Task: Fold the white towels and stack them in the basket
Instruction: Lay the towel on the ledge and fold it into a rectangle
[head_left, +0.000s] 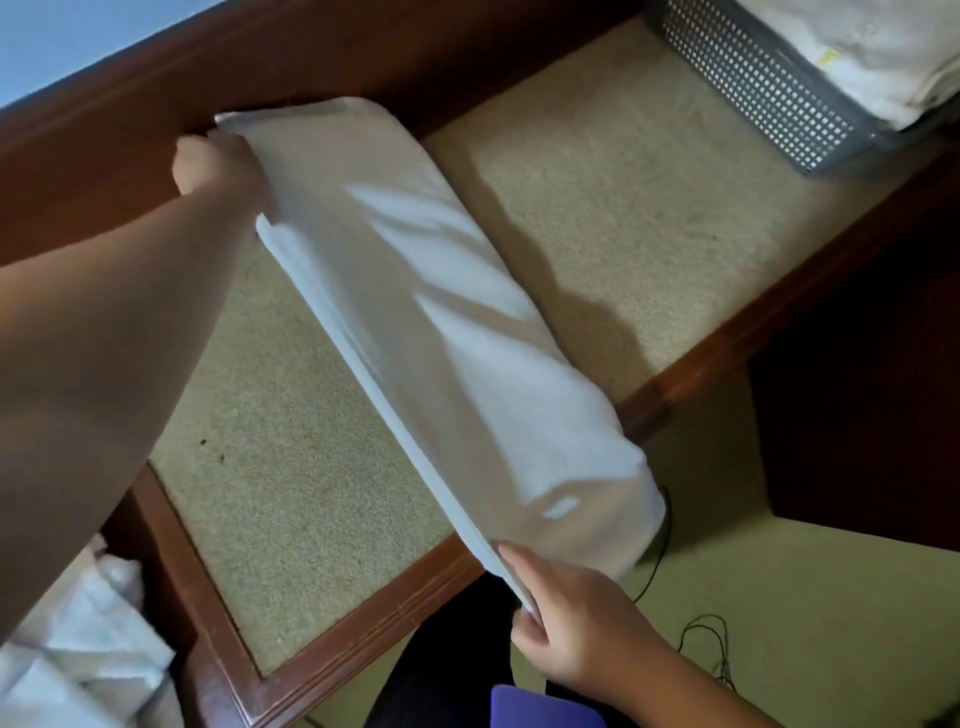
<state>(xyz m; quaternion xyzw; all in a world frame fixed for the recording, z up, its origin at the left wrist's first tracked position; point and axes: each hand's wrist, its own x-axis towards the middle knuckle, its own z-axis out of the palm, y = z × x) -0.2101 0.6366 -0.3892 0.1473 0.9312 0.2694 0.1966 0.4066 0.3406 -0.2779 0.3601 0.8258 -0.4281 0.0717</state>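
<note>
We held the half-folded white towel above the wooden table, our left hand and right hand pinching opposite ends, and judged that a slack pinch could let its layers slide apart.

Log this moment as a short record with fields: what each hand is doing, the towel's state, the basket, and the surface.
left hand: grips the far end of the white towel
right hand: pinches the near end at its layered edge
towel state: folded lengthwise into a long strip, stretched between the hands over the table
basket: perforated grey, top right, already holds folded white towels
surface: wood-framed table with beige inset
unfolded pile: white cloth at lower left
</note>
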